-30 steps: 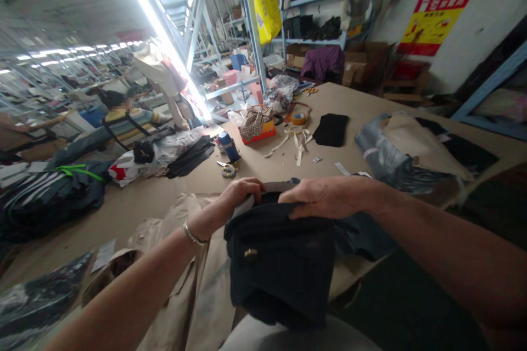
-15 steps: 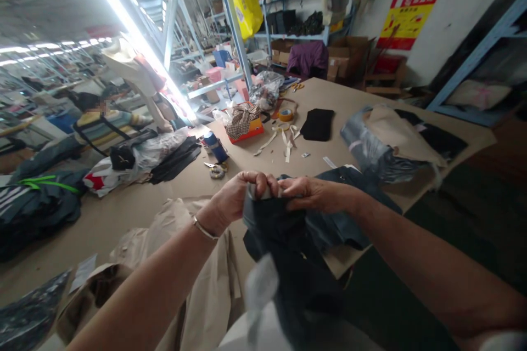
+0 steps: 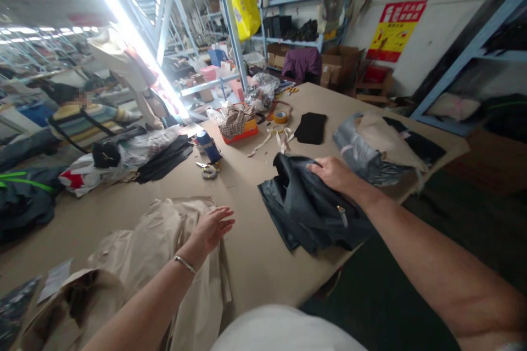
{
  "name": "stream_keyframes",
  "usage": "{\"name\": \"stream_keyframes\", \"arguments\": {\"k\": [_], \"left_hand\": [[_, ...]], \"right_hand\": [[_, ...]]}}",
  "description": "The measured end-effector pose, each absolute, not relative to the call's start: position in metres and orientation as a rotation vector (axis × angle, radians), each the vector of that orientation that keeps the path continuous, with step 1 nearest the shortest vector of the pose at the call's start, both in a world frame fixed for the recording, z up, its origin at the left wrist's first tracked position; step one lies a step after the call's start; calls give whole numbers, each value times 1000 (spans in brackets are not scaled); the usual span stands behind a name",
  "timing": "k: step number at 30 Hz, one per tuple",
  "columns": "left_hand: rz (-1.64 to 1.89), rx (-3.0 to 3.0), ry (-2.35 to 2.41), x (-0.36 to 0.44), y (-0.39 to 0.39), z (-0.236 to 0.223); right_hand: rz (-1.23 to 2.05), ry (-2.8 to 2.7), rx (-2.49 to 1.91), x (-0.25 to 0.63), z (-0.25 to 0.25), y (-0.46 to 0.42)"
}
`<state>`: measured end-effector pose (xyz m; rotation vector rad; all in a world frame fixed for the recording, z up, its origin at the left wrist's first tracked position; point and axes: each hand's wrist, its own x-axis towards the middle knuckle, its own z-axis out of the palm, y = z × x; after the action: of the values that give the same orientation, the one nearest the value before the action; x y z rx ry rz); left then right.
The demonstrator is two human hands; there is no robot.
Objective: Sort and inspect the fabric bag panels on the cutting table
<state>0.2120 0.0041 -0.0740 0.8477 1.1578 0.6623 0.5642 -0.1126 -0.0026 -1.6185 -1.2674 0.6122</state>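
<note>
A dark blue-grey garment (image 3: 307, 205) lies bunched near the table's front edge, with a metal zip pull showing on it. My right hand (image 3: 333, 173) pinches its upper right edge between thumb and fingers. Over to the left, my left hand (image 3: 212, 227) is held with its fingers stretched and apart, holding nothing. Just under and beside that hand spreads a beige garment (image 3: 160, 236), rumpled on the tabletop. Whether the left hand touches this cloth, I cannot tell.
On the table (image 3: 255, 263) are small scissors (image 3: 209, 170), a blue bottle (image 3: 208, 146), an orange box (image 3: 242, 134), yellow tape (image 3: 280, 117), a black fabric piece (image 3: 310, 128) and a plastic-wrapped bundle (image 3: 362, 148). A person (image 3: 86, 120) is at the far left.
Both hands held the dark garment in front of my body. Now it lies on the table to the right, still in my right hand; my left hand has let go and moved left.
</note>
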Motion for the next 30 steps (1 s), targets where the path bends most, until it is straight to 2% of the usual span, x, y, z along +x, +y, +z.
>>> {"name": "stream_keyframes", "arguments": {"k": [4,7,10,13,14,16,19,22,26,30], "left_hand": [[542,816,1238,198,-18,-110],[450,829,1250,202,-32,-128],[365,854,1217,211,-43,-137],[299,889,1193,220,-50,-142],[286,899,1192,222,-51,-143],[271,908,1193,227,-53,-147],[249,898,1204,231,-55,-153],[237,895,1206,232,-57,-155],[246,875,1209,225,-62,-155],[249,853,1228,215,-66,-157]], "right_hand": [[874,-1014,-1540,596,-1,-139],[837,-831,-1584,639,-15,-157],[591,-848,-1927,691,-47,-169],[123,-1095,-2281,710,-78,-170],[7,-1179,-2304,701,-87,-168],[-5,-1373,-2220,659,-104,-158],[436,-1782,-2089,560,-136,-137],[568,-1836,-2170,480,-176,-120],[559,-1618,-2352,459,-220,-105],[630,-1498,-2238,476,-232,-91]]}}
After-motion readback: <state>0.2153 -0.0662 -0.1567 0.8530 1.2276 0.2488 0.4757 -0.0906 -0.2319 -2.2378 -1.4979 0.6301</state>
